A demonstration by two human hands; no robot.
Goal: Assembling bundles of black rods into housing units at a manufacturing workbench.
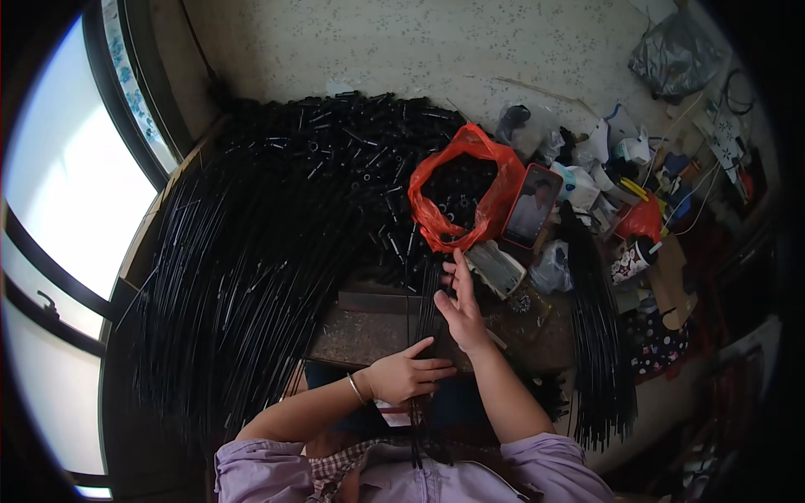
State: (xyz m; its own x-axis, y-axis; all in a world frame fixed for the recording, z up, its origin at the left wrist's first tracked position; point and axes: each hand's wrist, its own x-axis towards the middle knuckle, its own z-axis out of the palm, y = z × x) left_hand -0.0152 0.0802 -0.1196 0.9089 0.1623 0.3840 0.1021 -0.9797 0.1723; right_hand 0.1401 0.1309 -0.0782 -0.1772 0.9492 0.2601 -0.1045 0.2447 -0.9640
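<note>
A thin bundle of long black rods (428,312) runs from just below the red plastic bag down toward my lap. Around its lower part my left hand (402,375), with a bangle on the wrist, is closed; rod ends hang below it. Beside the upper part of this bundle is my right hand (461,308), its fingers apart and slightly bent, fingertips near the bag's lower edge. Small black ring-like parts (459,189) fill the open red bag (503,172). Behind and left of it lies a heap of short black tubular pieces (352,138).
A large sheaf of black rods (239,285) covers the left side. Another sheaf (597,335) hangs at right. A phone (533,206) leans by the bag, near a small open box (496,268). Clutter and a patterned cup (633,260) stand farther right; a window (67,168) is left.
</note>
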